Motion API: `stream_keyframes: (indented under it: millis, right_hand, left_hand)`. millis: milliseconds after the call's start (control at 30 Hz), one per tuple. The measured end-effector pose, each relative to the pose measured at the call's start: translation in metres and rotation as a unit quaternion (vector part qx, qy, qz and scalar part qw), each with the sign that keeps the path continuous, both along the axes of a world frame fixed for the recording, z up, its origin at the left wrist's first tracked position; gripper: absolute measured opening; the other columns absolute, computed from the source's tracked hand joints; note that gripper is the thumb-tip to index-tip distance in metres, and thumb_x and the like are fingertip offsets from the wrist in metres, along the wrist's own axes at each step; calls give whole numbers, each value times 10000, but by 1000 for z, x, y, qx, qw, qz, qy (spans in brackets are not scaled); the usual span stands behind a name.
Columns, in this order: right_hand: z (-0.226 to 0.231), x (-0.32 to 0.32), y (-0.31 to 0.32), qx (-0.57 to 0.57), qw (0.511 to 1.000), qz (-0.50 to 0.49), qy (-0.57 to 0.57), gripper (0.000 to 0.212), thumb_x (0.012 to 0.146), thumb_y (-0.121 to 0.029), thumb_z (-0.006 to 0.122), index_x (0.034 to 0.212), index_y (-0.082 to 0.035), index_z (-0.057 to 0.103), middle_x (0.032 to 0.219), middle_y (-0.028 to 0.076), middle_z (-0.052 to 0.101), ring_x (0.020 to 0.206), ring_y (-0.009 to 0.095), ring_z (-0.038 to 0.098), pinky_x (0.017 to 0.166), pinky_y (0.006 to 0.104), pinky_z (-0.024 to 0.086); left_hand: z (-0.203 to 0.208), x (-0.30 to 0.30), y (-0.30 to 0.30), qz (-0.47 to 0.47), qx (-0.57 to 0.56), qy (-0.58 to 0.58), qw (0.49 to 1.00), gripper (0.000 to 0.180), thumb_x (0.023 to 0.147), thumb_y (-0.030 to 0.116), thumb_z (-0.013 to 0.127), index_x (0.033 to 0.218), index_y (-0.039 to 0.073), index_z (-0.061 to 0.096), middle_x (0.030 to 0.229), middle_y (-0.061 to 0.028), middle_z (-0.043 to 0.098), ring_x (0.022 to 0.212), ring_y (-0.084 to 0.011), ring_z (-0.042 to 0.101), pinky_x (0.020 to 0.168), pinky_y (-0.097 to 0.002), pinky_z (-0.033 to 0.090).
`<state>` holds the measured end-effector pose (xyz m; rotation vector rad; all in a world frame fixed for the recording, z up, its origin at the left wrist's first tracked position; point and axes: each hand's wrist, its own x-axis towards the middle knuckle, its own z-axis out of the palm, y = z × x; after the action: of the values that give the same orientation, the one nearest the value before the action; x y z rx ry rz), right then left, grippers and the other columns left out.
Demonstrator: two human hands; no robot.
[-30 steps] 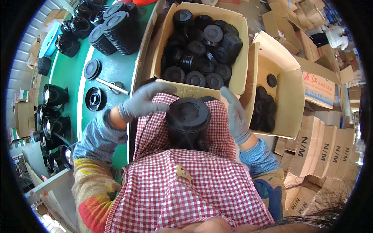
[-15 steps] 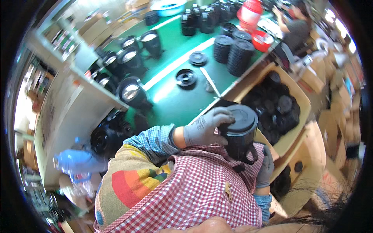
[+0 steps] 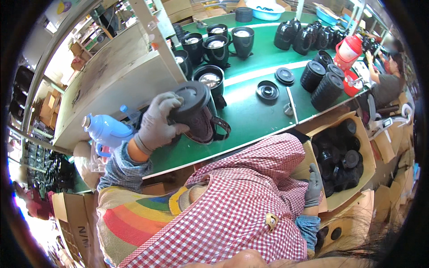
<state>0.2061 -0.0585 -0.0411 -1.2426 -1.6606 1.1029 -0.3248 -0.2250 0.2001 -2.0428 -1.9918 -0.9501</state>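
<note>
My left hand (image 3: 158,120), in a grey glove, grips the lid (image 3: 193,96) of a glossy black jug (image 3: 201,127) from its left side. The jug is a little tilted over the near edge of the green worktable (image 3: 243,117), with its looped handle on the right. Whether its base touches the table I cannot tell. Behind it stands a black jug (image 3: 210,80) with a shiny silvery inside and no lid. My right hand (image 3: 313,186), gloved too, is empty with its fingers stretched out, beside my lap and the carton (image 3: 367,172) of black parts.
Several more open black jugs (image 3: 216,50) stand farther back. Two round black lids (image 3: 268,90) lie mid-table near stacked black discs (image 3: 327,91). A blue flask (image 3: 107,129) stands left of my arm. A person (image 3: 389,85) sits at the far right, near a red-and-white flask (image 3: 347,52).
My left hand has carried the lidded jug from above my lap leftward to the table. My right hand has come away from the jug and stays low at the right. The view has shifted.
</note>
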Motion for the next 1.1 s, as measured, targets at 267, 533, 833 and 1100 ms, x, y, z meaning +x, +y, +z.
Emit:
stream_keyframes:
  millis: [267, 533, 833, 1100]
  right_hand:
    - [-32, 26, 63, -64, 996, 7, 54, 431, 1091, -265, 473, 1384, 33, 580, 1355, 99, 628, 1236, 199, 567, 1073, 326, 422]
    - [-67, 37, 118, -55, 998, 16, 21, 410, 1081, -254, 504, 1366, 24, 602, 1339, 87, 637, 1212, 180, 587, 1026, 306, 455]
    - [-99, 45, 115, -80, 996, 24, 41, 428, 1074, -267, 512, 1373, 28, 597, 1329, 96, 643, 1193, 193, 593, 1033, 329, 450]
    - [-87, 58, 83, -96, 995, -10, 24, 423, 1088, -261, 468, 1382, 18, 586, 1372, 119, 620, 1254, 235, 572, 1079, 350, 433]
  left_hand:
    - [-54, 37, -82, 117, -103, -2, 988, 633, 581, 177, 911, 1125, 23, 628, 1195, -194, 602, 1120, -379, 601, 964, -436, 512]
    - [-85, 40, -188, 291, -86, 32, 952, 656, 620, 235, 902, 1165, 30, 600, 1215, -191, 582, 1185, -407, 533, 1014, -489, 459]
    - [-156, -45, -228, 368, -41, 74, 926, 674, 635, 158, 906, 1209, 42, 571, 1287, -197, 535, 1242, -410, 495, 1052, -487, 436]
    - [-139, -65, -227, 314, -95, 46, 944, 656, 714, 251, 841, 1275, 45, 572, 1331, -218, 555, 1293, -417, 498, 1090, -486, 427]
